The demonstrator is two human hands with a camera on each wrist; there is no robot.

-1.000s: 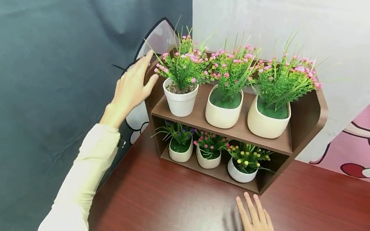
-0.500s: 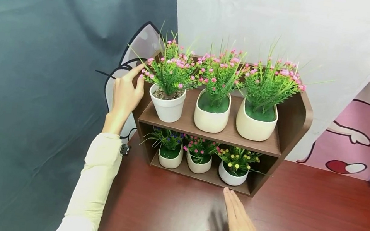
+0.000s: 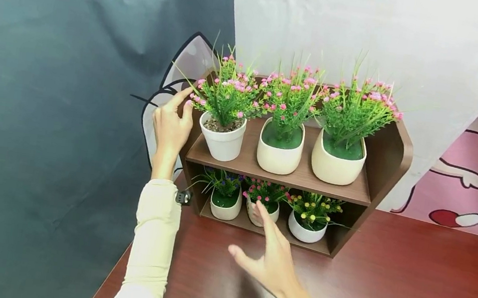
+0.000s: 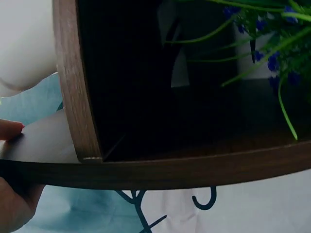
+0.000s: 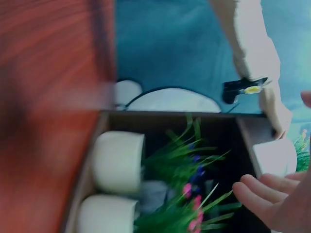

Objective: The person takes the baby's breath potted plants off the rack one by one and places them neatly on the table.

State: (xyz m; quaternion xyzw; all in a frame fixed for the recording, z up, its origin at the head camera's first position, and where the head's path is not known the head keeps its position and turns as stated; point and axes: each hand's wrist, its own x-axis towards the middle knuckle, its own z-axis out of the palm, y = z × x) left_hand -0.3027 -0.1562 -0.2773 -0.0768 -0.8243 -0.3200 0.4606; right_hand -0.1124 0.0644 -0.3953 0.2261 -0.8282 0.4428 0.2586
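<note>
Brown wooden two-tier shelf (image 3: 249, 154) with pale-potted flowers (image 3: 288, 97) stands on a glossy red table (image 3: 420, 283). The left hand (image 3: 171, 124) pinches its side panel (image 4: 194, 174); the right hand (image 3: 273, 262), straight-fingered, thumb spread, hovers empty in front. Steadying seems in hand; next likely needs a right-hand hold.

No readable text or labels.

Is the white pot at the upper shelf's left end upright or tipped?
Upright: the white pot stands base-down on the upper shelf, with its pink flowers on top.
</note>
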